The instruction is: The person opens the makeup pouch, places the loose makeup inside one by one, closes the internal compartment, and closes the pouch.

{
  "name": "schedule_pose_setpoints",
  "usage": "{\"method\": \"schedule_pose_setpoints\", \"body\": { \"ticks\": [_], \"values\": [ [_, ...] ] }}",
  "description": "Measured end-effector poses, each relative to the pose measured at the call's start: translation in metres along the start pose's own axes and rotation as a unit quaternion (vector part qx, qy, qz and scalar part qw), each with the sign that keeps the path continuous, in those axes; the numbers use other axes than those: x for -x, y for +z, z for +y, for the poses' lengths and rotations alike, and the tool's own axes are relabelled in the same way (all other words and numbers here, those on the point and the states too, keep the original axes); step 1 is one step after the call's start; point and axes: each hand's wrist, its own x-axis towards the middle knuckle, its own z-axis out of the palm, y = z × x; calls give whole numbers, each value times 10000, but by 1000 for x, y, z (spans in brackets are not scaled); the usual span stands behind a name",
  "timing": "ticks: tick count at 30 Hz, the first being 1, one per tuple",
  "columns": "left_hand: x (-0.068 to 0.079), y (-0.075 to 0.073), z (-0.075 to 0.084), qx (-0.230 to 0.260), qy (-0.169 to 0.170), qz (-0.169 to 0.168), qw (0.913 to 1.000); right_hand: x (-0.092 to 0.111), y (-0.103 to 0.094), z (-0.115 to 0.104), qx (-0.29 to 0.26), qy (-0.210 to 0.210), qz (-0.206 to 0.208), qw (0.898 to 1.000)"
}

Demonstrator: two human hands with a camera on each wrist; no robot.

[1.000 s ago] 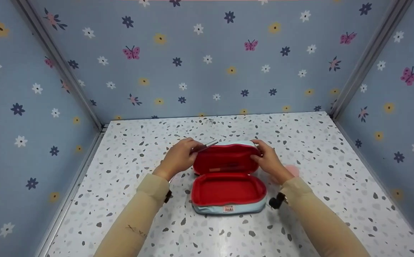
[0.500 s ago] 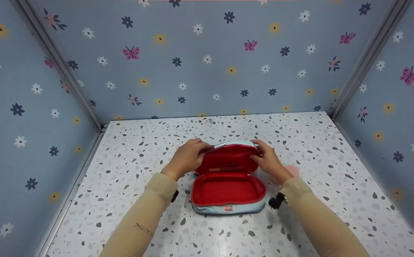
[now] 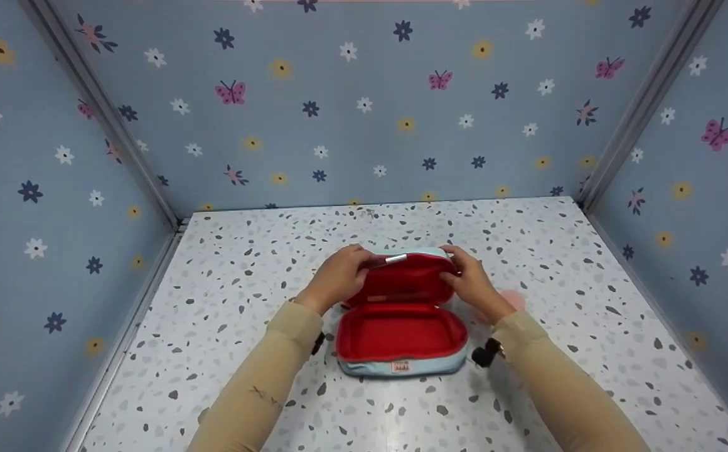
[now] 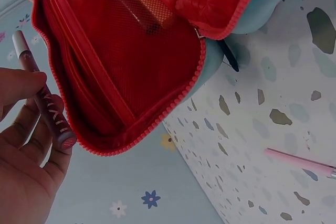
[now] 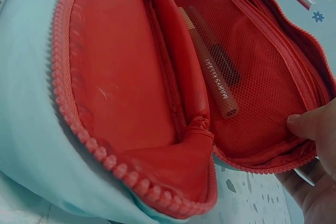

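Observation:
A light blue zip pouch (image 3: 430, 367) with a red lining lies unzipped on the table, lid raised. My left hand (image 3: 342, 273) pinches a slim dark lip gloss tube (image 4: 44, 90) with a silvery cap between thumb and fingers, at the lid's upper left edge. With thumb inside and fingers behind, my right hand (image 3: 472, 279) grips the lid's right edge. Inside the lid, a red mesh pocket (image 5: 268, 66) holds a lettered tube (image 5: 210, 66) and a slimmer dark-ended one beside it. The lower compartment (image 5: 121, 66) shows bare red lining.
A pale pink round thing (image 3: 513, 300) lies beside the right wrist. In the left wrist view, a thin pink stick (image 4: 299, 161) lies on the speckled table (image 4: 252, 129), and a dark pointed tip (image 4: 230, 56) sticks out by the pouch. Flowered walls (image 3: 364, 125) enclose the table.
My left hand has moved right along the lid's top edge with the lip gloss tube, whose silvery end now overlaps the lid. The right hand keeps its grip on the lid.

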Motion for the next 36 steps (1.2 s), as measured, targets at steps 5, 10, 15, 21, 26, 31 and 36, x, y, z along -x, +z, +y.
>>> {"method": "schedule_pose_setpoints", "body": {
  "ticks": [5, 10, 15, 21, 26, 31, 36],
  "values": [
    [-3, 4, 1, -103, -23, -3, 9999, 0, 0, 0, -14, -12, 6, 10000],
    [-5, 6, 1, -234, -94, -48, 9997, 0, 0, -1, -89, 73, 4, 9999],
    [-7, 9, 3, -561, -24, -94, 9984, -1, 1, -1, -91, 30, 54, 9999],
    [-11, 13, 7, -870, 264, -18, 9959, 0, 1, 1, -69, 38, 93, 9999],
    [-15, 17, 9, -1208, 452, 57, 9916, 0, 3, 0, -131, 20, 138, 9998],
    [-18, 23, 13, -1681, 567, 101, 9841, 1, 2, -3, -138, 129, 118, 9998],
    [-20, 28, 16, -2006, 539, 18, 9782, 2, 1, -5, -284, 380, 1, 9989]
  ]
}}
